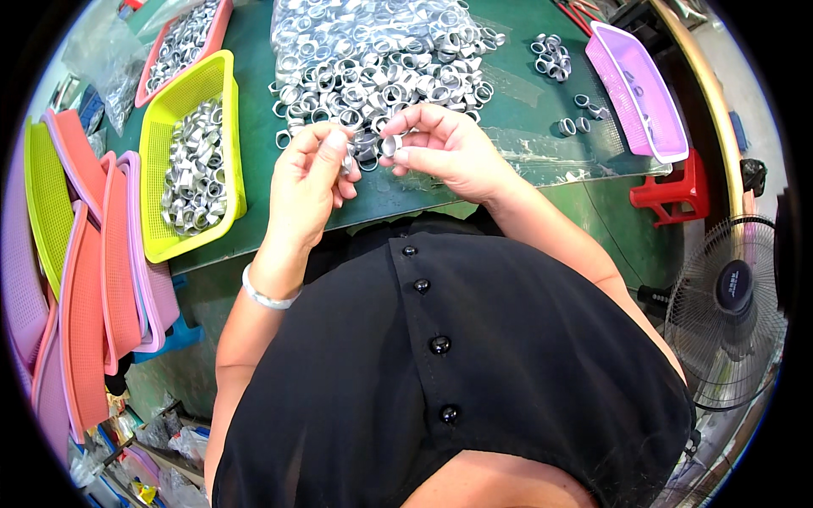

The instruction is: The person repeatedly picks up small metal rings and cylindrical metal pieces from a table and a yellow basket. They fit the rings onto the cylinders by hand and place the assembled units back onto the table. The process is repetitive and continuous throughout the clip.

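Right hand (449, 152) pinches a metal ring (391, 146) between thumb and fingers; left hand (305, 173) pinches a second ring (346, 163), partly hidden by its fingers. Both are near the front edge of the green table (256, 93), beside a large heap of rings (373, 80).

- At three o'clock, we see a fan (735, 286).
- Between two and three, we spot a red plastic stool (696, 181).
- At nine, we have stacked purple, coral and lime baskets (83, 313).
- Toward eight, a blue plastic piece (179, 339), partly hidden.
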Demonstrator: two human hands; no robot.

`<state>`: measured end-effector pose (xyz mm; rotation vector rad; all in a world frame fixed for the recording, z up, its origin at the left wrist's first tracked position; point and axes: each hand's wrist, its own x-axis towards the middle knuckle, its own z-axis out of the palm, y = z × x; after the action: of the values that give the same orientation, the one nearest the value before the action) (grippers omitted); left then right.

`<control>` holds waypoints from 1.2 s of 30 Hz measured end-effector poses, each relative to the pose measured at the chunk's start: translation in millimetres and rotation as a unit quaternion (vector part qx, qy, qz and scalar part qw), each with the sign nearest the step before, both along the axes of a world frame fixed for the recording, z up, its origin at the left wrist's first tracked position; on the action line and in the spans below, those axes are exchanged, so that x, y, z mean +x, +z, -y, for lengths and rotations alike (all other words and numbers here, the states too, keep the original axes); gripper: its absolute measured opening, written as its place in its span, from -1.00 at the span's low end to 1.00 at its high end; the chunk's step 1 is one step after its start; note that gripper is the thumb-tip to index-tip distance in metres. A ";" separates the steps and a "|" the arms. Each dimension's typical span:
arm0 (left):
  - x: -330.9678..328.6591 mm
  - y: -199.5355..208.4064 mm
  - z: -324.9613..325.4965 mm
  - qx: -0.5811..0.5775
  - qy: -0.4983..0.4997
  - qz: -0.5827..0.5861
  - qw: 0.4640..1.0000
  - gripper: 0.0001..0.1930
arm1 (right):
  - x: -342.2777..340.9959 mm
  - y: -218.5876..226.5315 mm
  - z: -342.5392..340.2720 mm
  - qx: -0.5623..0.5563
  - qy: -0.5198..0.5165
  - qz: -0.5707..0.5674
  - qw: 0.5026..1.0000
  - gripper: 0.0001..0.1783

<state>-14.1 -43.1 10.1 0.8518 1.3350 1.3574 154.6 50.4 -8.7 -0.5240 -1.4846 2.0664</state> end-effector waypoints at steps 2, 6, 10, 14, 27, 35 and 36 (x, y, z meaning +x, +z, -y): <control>-3.7 -5.0 -2.7 -0.029 -0.026 0.077 0.996 -0.67 | 0.7 -0.6 -1.7 -0.063 0.006 -0.029 0.998 -0.76; 0.4 -8.8 -5.6 -0.060 -0.036 0.205 0.976 -0.60 | 3.8 -0.6 -2.8 -0.155 0.010 -0.061 0.986 -0.78; 0.7 -9.1 -5.3 -0.063 -0.057 0.230 0.970 -0.57 | 6.2 -0.1 -2.7 -0.202 0.015 -0.052 0.978 -0.78; -1.3 -10.3 -6.3 -0.037 -0.110 0.324 0.939 -0.60 | 6.2 -0.4 -2.0 -0.224 0.012 -0.051 0.973 -0.80; -0.7 -10.4 -0.5 0.003 -0.153 0.322 0.934 -0.64 | 13.1 -1.2 -5.9 -0.250 -0.004 -0.041 0.967 -0.85; -4.3 -22.2 -1.3 -0.036 -0.158 0.432 0.887 -0.50 | 12.4 -0.4 -1.6 -0.227 -0.006 -0.056 0.972 -0.84; -4.3 -22.9 -1.1 -0.041 -0.163 0.436 0.884 -0.47 | 12.6 0.1 -1.1 -0.226 -0.006 -0.055 0.973 -0.84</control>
<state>-18.5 -42.0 -12.8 0.2942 0.5055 1.1736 167.1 51.5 -8.5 -0.5727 -0.9419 2.3886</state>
